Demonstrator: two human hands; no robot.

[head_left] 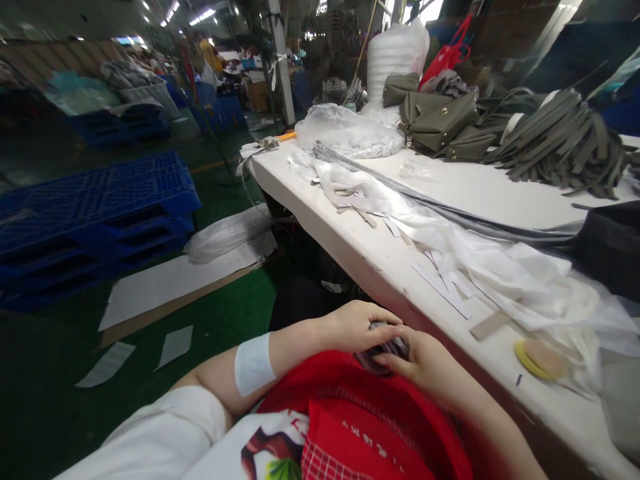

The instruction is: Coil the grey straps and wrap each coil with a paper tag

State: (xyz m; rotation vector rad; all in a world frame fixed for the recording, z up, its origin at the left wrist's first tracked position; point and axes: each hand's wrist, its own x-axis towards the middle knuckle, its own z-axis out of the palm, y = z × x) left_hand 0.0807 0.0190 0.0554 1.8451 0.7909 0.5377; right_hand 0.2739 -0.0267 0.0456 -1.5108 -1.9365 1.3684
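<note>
Red cloth point(350, 400) lay over the lap, closest of all. Just above it, beside the desk's front edge, 2 hands closed on a dark coiled object point(384, 348): the left hand point(353, 325) cupped over its top and the right hand point(425, 363) gripped its side with bent fingers. Beyond, the white desk point(350, 220) carried paper strips point(443, 288), with olive bags point(440, 123) farther back.

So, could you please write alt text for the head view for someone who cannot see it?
The left hand and right hand hold a dark round object over a red cloth beside a white table. The table carries paper strips, clear plastic and olive-green bags; blue pallets lie on the green floor.
</note>
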